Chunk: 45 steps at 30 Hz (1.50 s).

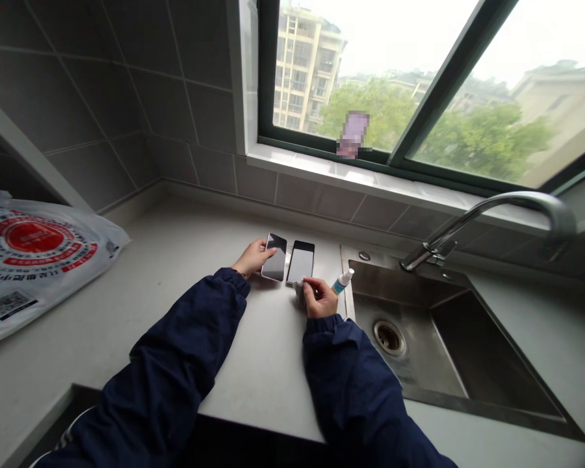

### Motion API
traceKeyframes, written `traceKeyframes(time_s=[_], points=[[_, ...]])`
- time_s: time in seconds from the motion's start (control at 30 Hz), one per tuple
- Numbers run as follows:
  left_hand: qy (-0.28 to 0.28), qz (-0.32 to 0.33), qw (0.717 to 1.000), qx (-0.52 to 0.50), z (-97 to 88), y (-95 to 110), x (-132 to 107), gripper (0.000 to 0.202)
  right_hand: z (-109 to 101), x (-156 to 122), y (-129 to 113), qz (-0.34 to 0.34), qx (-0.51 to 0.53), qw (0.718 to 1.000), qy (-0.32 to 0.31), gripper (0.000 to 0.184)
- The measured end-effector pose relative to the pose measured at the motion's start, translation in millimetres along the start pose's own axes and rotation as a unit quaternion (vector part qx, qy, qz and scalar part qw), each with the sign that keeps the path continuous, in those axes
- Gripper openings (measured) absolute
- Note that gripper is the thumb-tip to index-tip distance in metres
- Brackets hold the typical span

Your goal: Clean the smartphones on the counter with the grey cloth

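Two phones lie side by side, screens up, on the pale countertop (pixel 175 273). My left hand (pixel 251 258) grips the left edge of the left phone (pixel 275 257). My right hand (pixel 318 297) is closed on a small grey cloth (pixel 299 288) at the near end of the right phone (pixel 301 261). A small white spray bottle (pixel 342 281) with a blue band lies just right of my right hand, near the sink's rim. Both arms wear dark blue sleeves.
A steel sink (pixel 448 338) with a drain fills the right side, and a curved tap (pixel 487 214) reaches over it. A printed white plastic bag (pixel 29 260) lies at the far left. Grey tiled walls and a window ledge (pixel 351 175) run behind.
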<state>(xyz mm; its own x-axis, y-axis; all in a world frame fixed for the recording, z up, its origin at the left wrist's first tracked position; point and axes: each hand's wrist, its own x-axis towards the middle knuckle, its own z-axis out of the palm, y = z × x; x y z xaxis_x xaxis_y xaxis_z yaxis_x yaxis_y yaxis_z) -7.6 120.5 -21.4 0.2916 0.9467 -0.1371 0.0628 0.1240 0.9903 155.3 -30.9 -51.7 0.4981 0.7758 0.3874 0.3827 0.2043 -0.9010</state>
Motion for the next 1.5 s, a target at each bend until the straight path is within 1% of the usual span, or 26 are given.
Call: traceKeyframes(time_s=[0.1,0.17,0.23,0.27,0.3,0.37,0.43,0.53,0.67,0.8,0.87,1.07,1.3,1.4,1.5], points=[[-0.026,0.000,0.996,-0.089,-6.5,3.0,-23.1,0.037,-1.2,0.6,2.4,0.000,0.008,1.000,0.005,0.033],[-0.043,-0.006,0.989,-0.143,-9.1,4.1,-39.4,0.038,-1.6,1.0,3.5,-0.001,0.019,1.000,0.007,0.042],[-0.062,-0.025,0.982,-0.178,-7.9,3.8,-54.9,0.038,-1.2,1.5,3.8,-0.004,0.035,0.999,0.003,0.052],[-0.080,-0.048,0.975,-0.200,-5.7,3.1,-61.8,0.039,-0.8,1.8,3.7,-0.007,0.045,0.999,-0.001,0.056],[-0.094,-0.097,0.952,-0.273,-2.6,2.1,-67.8,0.042,-0.3,2.0,3.5,-0.010,0.054,0.998,-0.007,0.059],[-0.099,-0.158,0.905,-0.383,5.3,-0.4,-77.2,0.044,0.7,2.4,2.8,-0.014,0.069,0.997,-0.018,0.062],[-0.135,-0.203,0.871,-0.427,13.2,-2.7,-83.1,0.047,1.5,2.5,2.3,-0.016,0.079,0.996,-0.026,0.063],[-0.141,-0.218,0.868,-0.423,20.7,-3.3,-87.8,0.049,2.2,1.4,2.3,-0.016,0.090,0.995,-0.032,0.060],[-0.192,-0.207,0.870,-0.405,23.6,-0.4,-91.3,0.055,3.5,-0.9,4.2,-0.014,0.097,0.995,-0.035,0.057],[-0.249,-0.187,0.860,-0.405,25.6,-1.6,-92.5,0.058,5.0,-1.5,7.7,0.005,0.107,0.994,-0.027,0.056],[-0.266,-0.181,0.856,-0.404,26.3,-3.5,-92.2,0.060,5.4,-1.0,9.7,0.019,0.112,0.993,-0.019,0.055],[-0.262,-0.184,0.858,-0.402,25.0,-3.8,-91.6,0.063,5.2,-0.1,10.6,0.053,0.127,0.991,0.004,0.046],[-0.248,-0.177,0.862,-0.405,25.2,-2.3,-95.2,0.061,2.8,0.5,5.5,0.055,0.122,0.991,0.020,0.029],[-0.245,-0.177,0.861,-0.410,25.6,-2.8,-96.6,0.062,2.8,1.0,3.8,0.049,0.120,0.991,0.019,0.027],[-0.245,-0.169,0.864,-0.405,25.1,-3.8,-97.4,0.064,3.5,0.6,1.8,0.043,0.116,0.992,0.015,0.029]])
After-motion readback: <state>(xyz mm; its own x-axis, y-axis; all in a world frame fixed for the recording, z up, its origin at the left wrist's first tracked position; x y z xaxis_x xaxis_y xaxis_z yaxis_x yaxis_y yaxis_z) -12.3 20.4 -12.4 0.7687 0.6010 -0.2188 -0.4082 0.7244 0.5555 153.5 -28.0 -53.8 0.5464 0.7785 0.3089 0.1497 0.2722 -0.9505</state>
